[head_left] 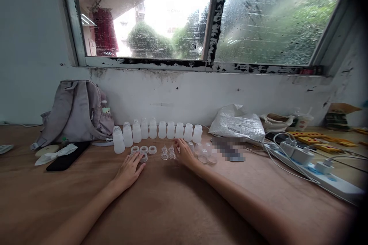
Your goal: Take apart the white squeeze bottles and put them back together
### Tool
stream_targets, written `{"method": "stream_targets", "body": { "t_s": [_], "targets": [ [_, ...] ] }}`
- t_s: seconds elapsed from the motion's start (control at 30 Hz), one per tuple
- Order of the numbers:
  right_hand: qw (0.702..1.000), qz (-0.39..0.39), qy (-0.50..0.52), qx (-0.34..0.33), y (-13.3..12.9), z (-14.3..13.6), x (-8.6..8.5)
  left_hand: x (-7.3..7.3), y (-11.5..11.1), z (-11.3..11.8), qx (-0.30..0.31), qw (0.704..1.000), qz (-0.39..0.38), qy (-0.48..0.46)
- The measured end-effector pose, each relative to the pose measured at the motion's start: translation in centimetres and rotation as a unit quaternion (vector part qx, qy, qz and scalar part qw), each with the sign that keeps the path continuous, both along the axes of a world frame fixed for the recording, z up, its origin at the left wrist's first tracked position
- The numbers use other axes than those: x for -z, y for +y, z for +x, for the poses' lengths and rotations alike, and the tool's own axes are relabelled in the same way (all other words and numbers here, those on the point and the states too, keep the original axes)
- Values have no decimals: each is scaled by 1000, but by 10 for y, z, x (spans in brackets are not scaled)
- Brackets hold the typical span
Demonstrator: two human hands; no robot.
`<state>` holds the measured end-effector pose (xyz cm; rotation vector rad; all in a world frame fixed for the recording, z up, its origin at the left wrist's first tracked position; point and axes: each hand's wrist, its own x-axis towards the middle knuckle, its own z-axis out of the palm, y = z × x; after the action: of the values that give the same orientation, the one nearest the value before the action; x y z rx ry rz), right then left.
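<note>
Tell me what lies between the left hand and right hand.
In the head view, pale rings and clear pieces lie on the table between the left hand and right hand.

— From where does the view look?
— From the person's head, forward and down over the table (161, 206), toward the window (172, 26).
— Is it near?
— Quite near: left hand (128, 169) and right hand (184, 154) lie ahead.

The baby bottles (162, 130) look like frosted, translucent plastic. In front of the baby bottles, the collar rings (152, 149) seem smooth plastic, the teats (164, 156) clear and glossy. Left of the bottles, the backpack (67, 113) is creased matt cloth; right of them, the mailing bag (238, 123) is crinkled, shiny plastic.
</note>
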<state>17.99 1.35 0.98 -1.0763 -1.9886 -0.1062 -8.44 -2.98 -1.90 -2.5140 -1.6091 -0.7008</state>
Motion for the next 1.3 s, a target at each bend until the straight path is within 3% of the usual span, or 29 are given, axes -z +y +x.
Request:
{"method": "stream_targets", "body": {
  "t_s": [0.1, 0.3, 0.5, 0.63, 0.83, 0.93, 1.03, 1.13, 1.23, 1.3],
  "targets": [
    [998, 41, -43, 28, 27, -16, -22, 2, 2, 0, 0, 1000, -2, 0],
    [986, 44, -147, 69, 81, -55, -59, 2, 2, 0, -8, 1000, 12, 17],
    [967, 5, -238, 93, 106, -79, -72, -1, -2, 1, -9, 999, 40, 32],
    [978, -8, -193, 79, 102, -82, -73, -3, -5, 2, -5, 997, 69, 34],
    [992, 5, -124, 31, 72, -75, -77, -10, -12, 8, 16, 991, 128, 25],
    [999, 20, 22, -23, 38, -66, -81, -19, -20, 13, 13, 983, 184, -5],
    [982, -60, 161, -79, -12, -51, -75, -29, -31, 16, 16, 971, 234, -49],
    [921, -225, 279, -151, -66, -32, -53, -32, -41, 16, 66, 958, 266, -80],
    [818, -355, 413, -186, -103, -16, -26, -29, -46, 16, 171, 949, 258, -53],
    [758, -411, 470, -190, -114, -8, -14, -28, -48, 17, 231, 942, 243, -25]
  ]
}}
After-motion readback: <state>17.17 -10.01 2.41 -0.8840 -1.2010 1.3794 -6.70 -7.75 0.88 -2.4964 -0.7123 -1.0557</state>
